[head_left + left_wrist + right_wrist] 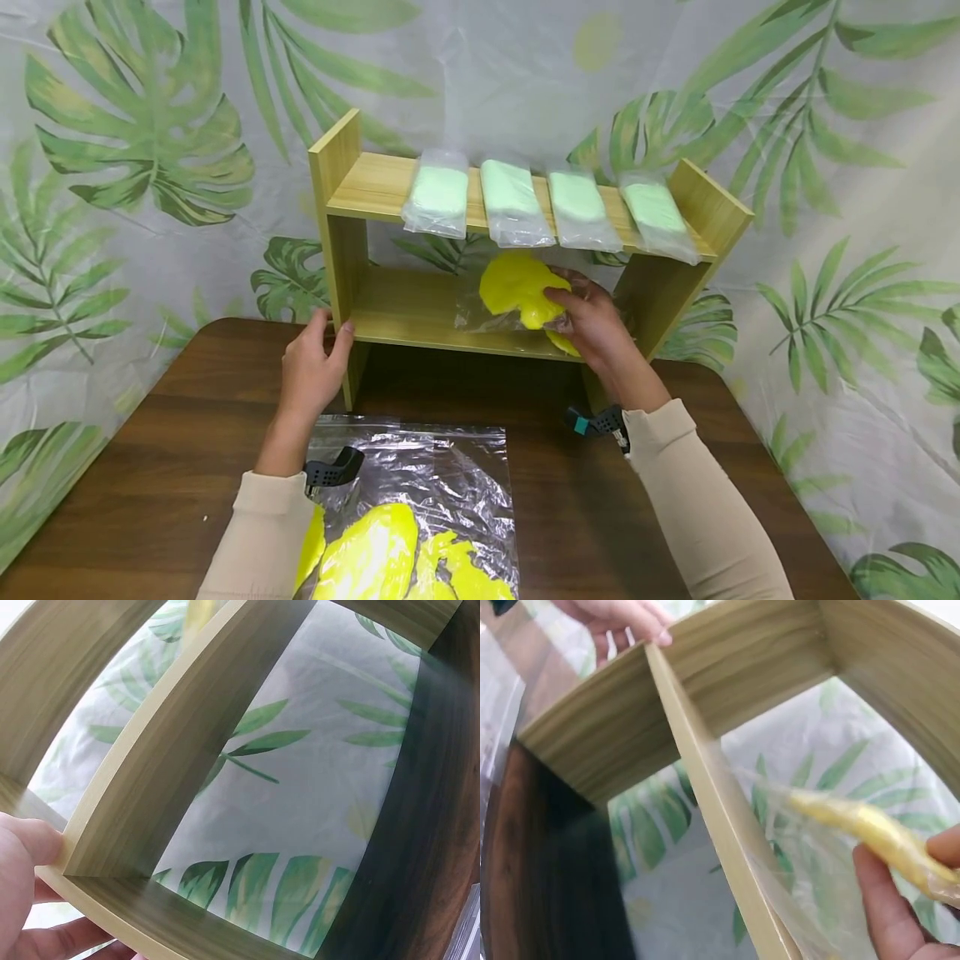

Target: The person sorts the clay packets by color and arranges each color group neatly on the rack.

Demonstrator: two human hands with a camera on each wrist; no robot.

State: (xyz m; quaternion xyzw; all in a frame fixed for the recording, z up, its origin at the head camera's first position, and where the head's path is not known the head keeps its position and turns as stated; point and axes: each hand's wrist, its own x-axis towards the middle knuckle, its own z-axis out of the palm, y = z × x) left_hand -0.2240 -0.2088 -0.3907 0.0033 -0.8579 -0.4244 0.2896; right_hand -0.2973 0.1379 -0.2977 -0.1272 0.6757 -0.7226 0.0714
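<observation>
A small wooden shelf unit (pixel 420 308) stands on the dark table. My left hand (pixel 315 367) grips its left side panel, with the thumb (pixel 34 838) at the front edge and the fingers round the outer side. Over the middle board, my right hand (pixel 596 321) pinches a clear plastic bag holding a flat yellow slab (pixel 521 287) between thumb and fingers. In the right wrist view, the bagged yellow slab (pixel 870 825) appears edge-on above the board (pixel 712 802). Another yellow piece (pixel 564 343) shows below the right hand, partly hidden by it.
Several bagged pale green slabs (pixel 438 192) lie along the top board, their wrappers overhanging its front edge. On the table (pixel 150 467) in front, a large clear zip bag (pixel 450 458) holds several flat yellow pieces (pixel 375 550). Leaf-printed cloth (pixel 510 75) hangs behind.
</observation>
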